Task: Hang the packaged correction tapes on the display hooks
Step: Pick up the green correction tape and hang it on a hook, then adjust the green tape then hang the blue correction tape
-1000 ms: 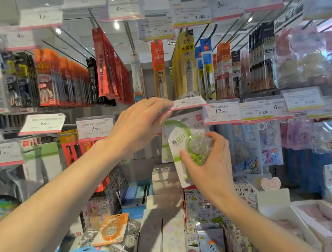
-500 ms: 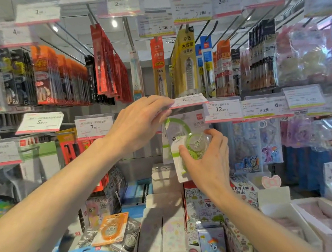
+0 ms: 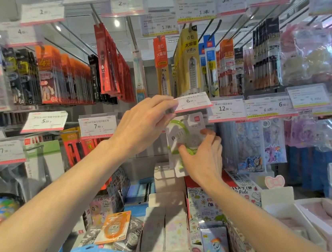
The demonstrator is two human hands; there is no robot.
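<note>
Under the 6.00 price tag [image 3: 192, 101], which your left hand [image 3: 143, 122] pinches up, your right hand [image 3: 203, 158] grips the green correction tape pack [image 3: 183, 136]; next, find the hook.

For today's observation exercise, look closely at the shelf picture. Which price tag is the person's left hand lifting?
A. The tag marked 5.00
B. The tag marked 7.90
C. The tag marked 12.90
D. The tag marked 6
D. The left hand pinches the edge of the price tag marked 6 and tilts it up, while the right hand holds the green correction tape package just below it.
</note>
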